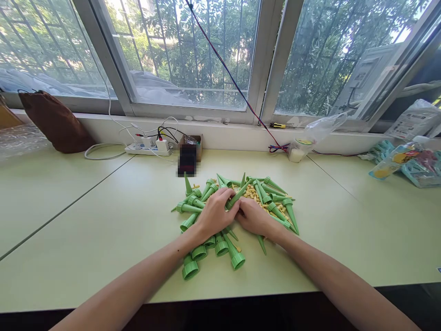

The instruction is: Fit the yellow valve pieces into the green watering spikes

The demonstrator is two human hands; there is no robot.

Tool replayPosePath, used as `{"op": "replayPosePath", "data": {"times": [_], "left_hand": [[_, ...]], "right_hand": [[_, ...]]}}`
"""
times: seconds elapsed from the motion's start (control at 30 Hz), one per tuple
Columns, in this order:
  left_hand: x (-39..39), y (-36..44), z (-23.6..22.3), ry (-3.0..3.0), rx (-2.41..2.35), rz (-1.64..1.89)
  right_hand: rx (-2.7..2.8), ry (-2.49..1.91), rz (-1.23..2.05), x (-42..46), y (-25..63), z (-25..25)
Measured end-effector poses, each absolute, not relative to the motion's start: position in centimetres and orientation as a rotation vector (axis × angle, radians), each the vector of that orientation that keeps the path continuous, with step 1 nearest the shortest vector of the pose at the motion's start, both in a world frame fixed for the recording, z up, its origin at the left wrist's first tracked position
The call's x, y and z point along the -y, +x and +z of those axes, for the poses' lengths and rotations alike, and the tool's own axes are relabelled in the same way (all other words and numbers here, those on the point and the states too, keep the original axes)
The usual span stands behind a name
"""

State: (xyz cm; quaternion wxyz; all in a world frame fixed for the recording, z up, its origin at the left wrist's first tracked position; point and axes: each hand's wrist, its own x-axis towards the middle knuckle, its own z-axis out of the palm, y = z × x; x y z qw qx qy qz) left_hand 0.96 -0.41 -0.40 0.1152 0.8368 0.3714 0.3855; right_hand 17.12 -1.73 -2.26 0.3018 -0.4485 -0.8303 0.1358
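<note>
My left hand (216,210) is closed around a green plastic watering spike (238,195), whose pointed end slants up to the right. Close against it, my right hand (254,215) has its fingers pinched together at the lower end of that spike; whatever they hold is hidden. Around and under both hands lies a loose pile of similar green spikes (221,246) with ribbed, hollow caps. Small yellow plastic pieces (251,192) are heaped among them, mostly behind my right hand.
Along the windowsill are a brown drawstring bag (57,122), a white power strip (148,148) with cables, a small box (197,146), a plastic bag with a cup (299,148) and a yellow-black screwdriver (277,125). Packaged items (418,158) lie at the right. The table's front edge (241,299) is near me.
</note>
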Motion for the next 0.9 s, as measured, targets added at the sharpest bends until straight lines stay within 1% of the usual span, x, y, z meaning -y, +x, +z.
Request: {"op": "replayPosePath", "data": {"times": [0.9], "left_hand": [[0.33, 1.05, -0.31, 2.475, -1.056, 1.153]], "right_hand": [[2.247, -1.194, 0.34, 1.87, 17.23, -1.84]]}}
